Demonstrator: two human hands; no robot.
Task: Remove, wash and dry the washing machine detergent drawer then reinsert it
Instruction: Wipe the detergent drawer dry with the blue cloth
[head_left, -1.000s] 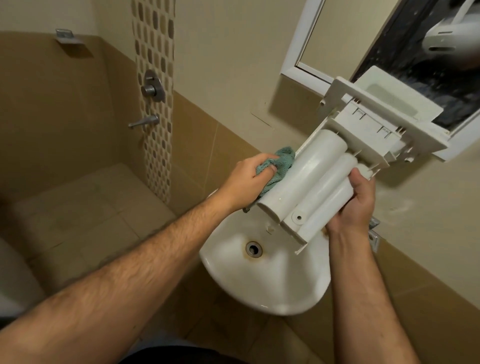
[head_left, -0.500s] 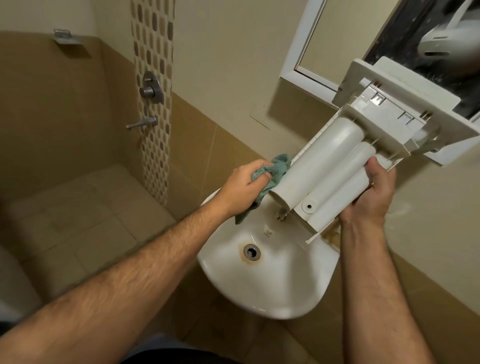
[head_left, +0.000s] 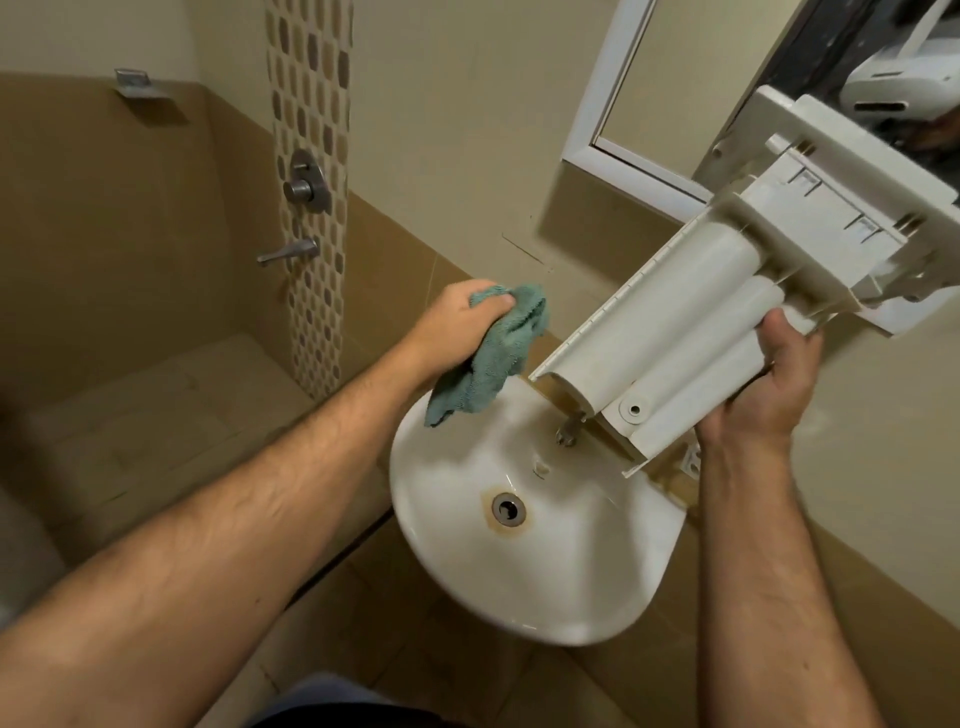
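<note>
The white detergent drawer (head_left: 670, 332) is held upside down and slanted over the sink, its rounded underside facing me and its front panel up at the right. My right hand (head_left: 769, 384) grips its lower right edge, thumb on the ribbed underside. My left hand (head_left: 457, 322) holds a crumpled teal cloth (head_left: 493, 358) just left of the drawer, a small gap apart from it. The cloth hangs down over the sink's rim.
A white wall sink (head_left: 530, 561) with a stained drain (head_left: 508, 508) sits below the drawer; its tap (head_left: 569, 431) is mostly hidden behind it. A white-framed mirror (head_left: 613, 140) hangs above right. A shower valve (head_left: 304, 184) and spout (head_left: 288, 253) are on the far tiled wall.
My left hand has pulled the cloth off the drawer's side and drawn it left. My right hand has lifted the drawer up and to the right.
</note>
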